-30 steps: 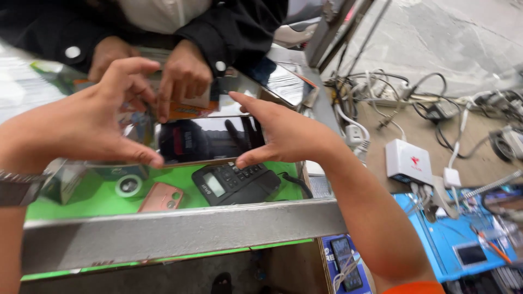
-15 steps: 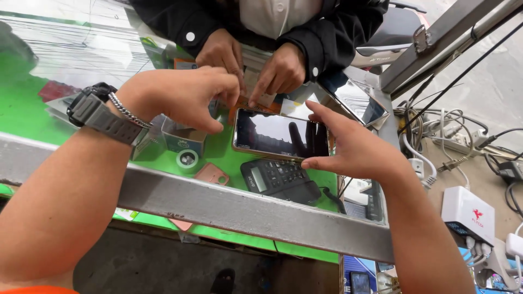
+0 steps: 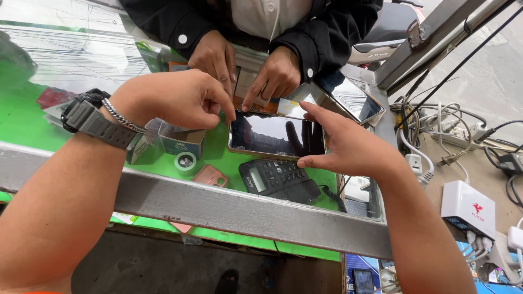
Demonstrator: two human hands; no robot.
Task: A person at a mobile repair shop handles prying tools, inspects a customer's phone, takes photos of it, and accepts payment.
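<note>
Nearest the camera, the grey metal frame (image 3: 218, 204) of the desk was seen running across the view, with the glass top (image 3: 71, 60) laid behind it. Under the glass, a black calculator (image 3: 278, 178), a pink phone case (image 3: 210, 176) and a small box (image 3: 182, 140) were laid on green lining.

On the glass, a phone (image 3: 275, 136) with a dark, reflective screen was lying flat. It was held at its right edge by the right hand (image 3: 348, 144), thumb below and forefinger above, the grip pinched on the phone's end. The left hand (image 3: 174, 98) was curled loosely, its thumb and forefinger pinched together right at the phone's top left corner; whether anything thin was gripped between them could not be told. A black wristwatch (image 3: 90, 117) and a metal chain bracelet (image 3: 122, 117) were worn on that wrist.

Just beyond the phone, another person's two hands (image 3: 248, 68), in dark sleeves, were pressed down on cards (image 3: 272, 106) lying on the glass. A second phone (image 3: 351, 98) was lying tilted beside them. Off to the right, a white box (image 3: 468, 209) and tangled cables (image 3: 452, 130) were spread out.
</note>
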